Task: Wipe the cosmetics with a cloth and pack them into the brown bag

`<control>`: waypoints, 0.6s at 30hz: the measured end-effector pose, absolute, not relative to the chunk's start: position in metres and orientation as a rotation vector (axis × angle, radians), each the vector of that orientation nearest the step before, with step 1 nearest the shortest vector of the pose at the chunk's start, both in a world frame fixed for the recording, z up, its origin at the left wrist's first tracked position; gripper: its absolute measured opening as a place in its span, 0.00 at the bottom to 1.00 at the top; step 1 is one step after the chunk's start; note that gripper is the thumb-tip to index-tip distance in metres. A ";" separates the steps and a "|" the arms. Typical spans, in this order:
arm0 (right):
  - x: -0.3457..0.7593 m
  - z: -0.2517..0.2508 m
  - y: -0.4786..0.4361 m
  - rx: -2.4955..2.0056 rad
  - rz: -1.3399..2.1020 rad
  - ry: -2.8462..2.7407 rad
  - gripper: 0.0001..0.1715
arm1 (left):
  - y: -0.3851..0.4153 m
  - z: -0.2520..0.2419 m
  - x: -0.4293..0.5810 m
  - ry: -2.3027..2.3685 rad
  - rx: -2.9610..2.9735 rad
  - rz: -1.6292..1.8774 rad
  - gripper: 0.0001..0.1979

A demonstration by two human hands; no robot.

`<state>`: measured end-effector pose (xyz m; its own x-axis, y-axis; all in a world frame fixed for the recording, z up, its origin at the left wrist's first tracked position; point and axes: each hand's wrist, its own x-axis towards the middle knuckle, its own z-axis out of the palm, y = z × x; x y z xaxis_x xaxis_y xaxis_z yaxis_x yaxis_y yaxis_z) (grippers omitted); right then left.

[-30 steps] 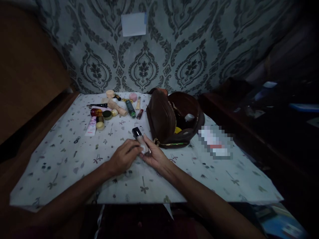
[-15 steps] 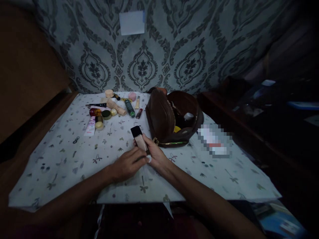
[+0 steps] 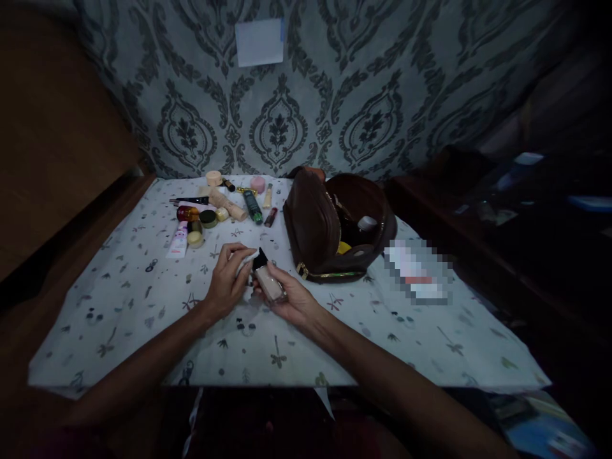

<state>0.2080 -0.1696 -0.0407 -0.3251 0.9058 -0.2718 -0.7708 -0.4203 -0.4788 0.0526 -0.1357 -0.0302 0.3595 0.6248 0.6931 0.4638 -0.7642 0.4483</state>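
Note:
My right hand [image 3: 292, 299] is closed around a small pale bottle with a black cap [image 3: 266, 278], held just above the patterned cloth [image 3: 143, 299]. My left hand [image 3: 228, 280] pinches a white tissue or wipe [image 3: 247, 258] against the bottle's cap end. An open brown cosmetic bag [image 3: 329, 226] stands just beyond my right hand, with small items inside.
Several cosmetics lie grouped at the far left of the cloth: a pink tube [image 3: 177, 242], small jars [image 3: 206, 218], a green bottle [image 3: 252, 207], a beige tube [image 3: 229, 207]. A blurred-out package [image 3: 419, 271] lies right of the bag. Patterned wall behind; dark furniture on the right.
My left hand has moved from the bottle's lower end up to its cap, with the white wipe in it. The bottle is tilted lower in my right hand.

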 end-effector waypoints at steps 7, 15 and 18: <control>0.220 -0.045 -0.160 -0.494 1.963 0.053 0.07 | -0.155 -0.041 0.068 0.517 2.734 1.163 0.29; 0.226 -0.041 -0.163 -0.564 1.990 -0.027 0.23 | -0.162 -0.045 0.070 0.254 2.955 1.169 0.30; 0.222 -0.039 -0.165 -0.552 1.964 -0.146 0.21 | -0.157 -0.046 0.070 0.430 2.878 1.240 0.31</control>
<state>0.2221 -0.1647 -0.0388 -0.3505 0.8823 -0.3140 -0.8261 -0.4492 -0.3403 0.0697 -0.1575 -0.0463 0.6559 0.2389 0.7160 0.2560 -0.9628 0.0868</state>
